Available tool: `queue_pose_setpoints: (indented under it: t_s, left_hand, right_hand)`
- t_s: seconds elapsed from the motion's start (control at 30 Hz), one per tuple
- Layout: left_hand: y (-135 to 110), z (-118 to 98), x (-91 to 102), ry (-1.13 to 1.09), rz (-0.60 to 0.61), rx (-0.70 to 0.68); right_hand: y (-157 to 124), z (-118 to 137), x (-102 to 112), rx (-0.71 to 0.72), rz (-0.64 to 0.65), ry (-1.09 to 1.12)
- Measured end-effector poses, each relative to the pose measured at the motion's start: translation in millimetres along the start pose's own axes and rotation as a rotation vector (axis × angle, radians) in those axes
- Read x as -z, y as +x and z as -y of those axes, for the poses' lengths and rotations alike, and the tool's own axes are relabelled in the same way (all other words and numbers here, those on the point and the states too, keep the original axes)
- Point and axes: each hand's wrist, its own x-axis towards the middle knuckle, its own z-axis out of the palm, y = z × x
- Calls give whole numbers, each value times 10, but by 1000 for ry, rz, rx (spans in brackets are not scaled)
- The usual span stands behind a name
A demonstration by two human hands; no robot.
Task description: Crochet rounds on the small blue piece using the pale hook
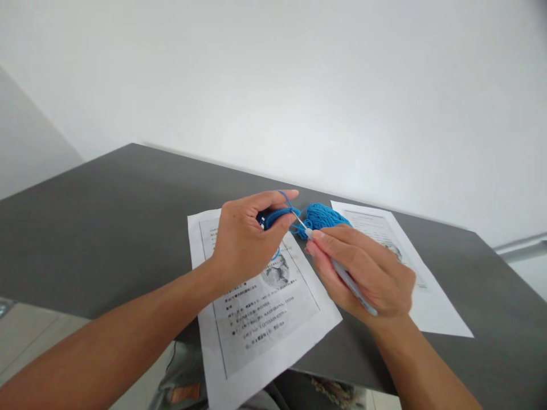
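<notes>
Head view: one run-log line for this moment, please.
left hand: pinches blue yarn | right hand: holds crochet hook, tip at yarn | printed sheets on grey table

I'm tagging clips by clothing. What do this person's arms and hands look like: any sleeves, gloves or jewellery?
The left forearm and right forearm are bare to the picture's edge, with no sleeves in view. The left hand and right hand wear no gloves. No ring, watch or bracelet shows on the wrists or visible fingers.

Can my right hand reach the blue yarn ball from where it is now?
Probably yes: the right hand sits right beside the yarn ball with nothing between, though it is gripping a crochet hook.
</notes>
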Motion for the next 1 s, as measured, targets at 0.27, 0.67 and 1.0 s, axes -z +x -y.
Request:
queue_pose_setpoints:
  t_s: [0.27, 0.67, 1.0]
  left_hand:
    - [3, -5, 19, -37, 12, 44]
    - [-21, -8, -45, -143, 88, 96]
    - [-66, 77, -33, -436, 166, 163]
  right_hand:
    - [-45, 38, -236, -432, -255, 457]
    - [-51, -48, -238, -86, -136, 183]
    - [-111, -44, -330, -311, -225, 436]
